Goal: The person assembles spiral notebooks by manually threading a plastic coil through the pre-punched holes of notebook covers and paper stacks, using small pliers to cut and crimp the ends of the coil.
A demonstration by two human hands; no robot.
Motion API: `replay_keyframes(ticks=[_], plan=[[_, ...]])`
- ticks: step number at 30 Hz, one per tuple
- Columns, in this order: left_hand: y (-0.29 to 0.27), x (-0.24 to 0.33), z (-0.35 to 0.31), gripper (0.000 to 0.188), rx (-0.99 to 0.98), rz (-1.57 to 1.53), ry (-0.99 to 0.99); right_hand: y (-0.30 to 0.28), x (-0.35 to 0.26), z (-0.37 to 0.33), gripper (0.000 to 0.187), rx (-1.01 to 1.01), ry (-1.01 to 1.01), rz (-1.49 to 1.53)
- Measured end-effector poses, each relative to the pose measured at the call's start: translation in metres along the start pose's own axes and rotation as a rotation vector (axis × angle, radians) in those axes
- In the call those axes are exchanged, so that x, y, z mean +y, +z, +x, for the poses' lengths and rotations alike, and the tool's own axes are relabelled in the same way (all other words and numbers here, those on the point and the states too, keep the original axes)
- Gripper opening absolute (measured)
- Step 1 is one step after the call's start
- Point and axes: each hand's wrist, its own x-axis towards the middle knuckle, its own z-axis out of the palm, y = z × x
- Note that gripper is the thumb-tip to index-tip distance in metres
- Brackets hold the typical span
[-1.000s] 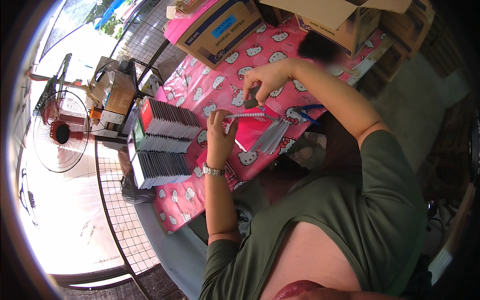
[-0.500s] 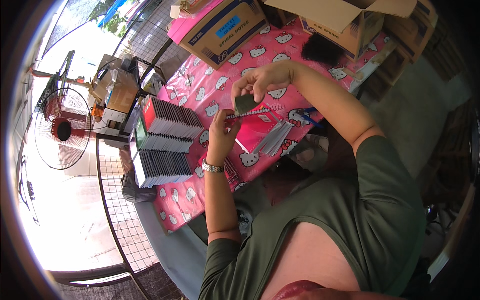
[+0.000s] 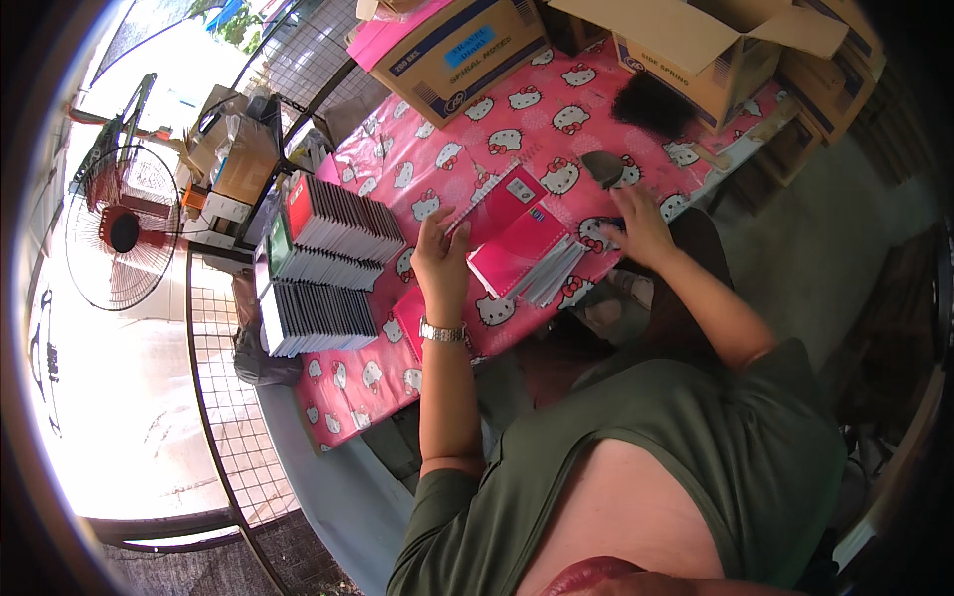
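My left hand (image 3: pixel 441 254), with a metal watch on its wrist, pinches the left end of a thin pink notebook (image 3: pixel 507 205). A loose end of spiral wire juts past that notebook's far corner. Beside it lies a stack of pink-covered notebooks (image 3: pixel 522 250) with white page edges showing. My right hand (image 3: pixel 641 226) is over the right side of the table, fingers apart and nothing seen in them. Just beyond its fingertips is a dark grey-green flat piece (image 3: pixel 601 169); whether they touch, I cannot tell.
Rows of spiral notebooks (image 3: pixel 323 308) stand stacked at the left on the pink patterned tablecloth (image 3: pixel 412 179). Cardboard boxes (image 3: pixel 452 62) line the far side. A black bristly bundle (image 3: pixel 653 104) lies near the open box (image 3: pixel 686 60). A fan (image 3: pixel 123 230) stands beyond the mesh.
My right hand has moved right and nearer, away from the notebook, and has let go of the dark piece. The notebook in my left hand has turned from edge-on to show its cover.
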Motion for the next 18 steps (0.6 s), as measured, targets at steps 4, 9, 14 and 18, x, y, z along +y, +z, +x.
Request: replay_keyframes(ticks=[4, 9, 14, 18], plan=[[0.001, -0.007, 0.012, 0.016, -0.054, 0.041, -0.143, -0.011, 0.003, -0.033, 0.063, -0.274, -0.058, -0.060], [0.010, -0.019, 0.011, 0.017, 0.007, -0.050, -0.134, -0.043, -0.026, -0.008, 0.056, 0.028, 0.018, 0.442], [0.012, -0.014, -0.001, 0.016, 0.074, -0.101, -0.022, -0.109, -0.107, 0.023, 0.053, 0.118, -0.199, 0.622], [0.014, -0.012, -0.004, 0.013, 0.039, -0.147, -0.085, -0.111, -0.147, 0.043, 0.053, 0.118, -0.331, 0.579]])
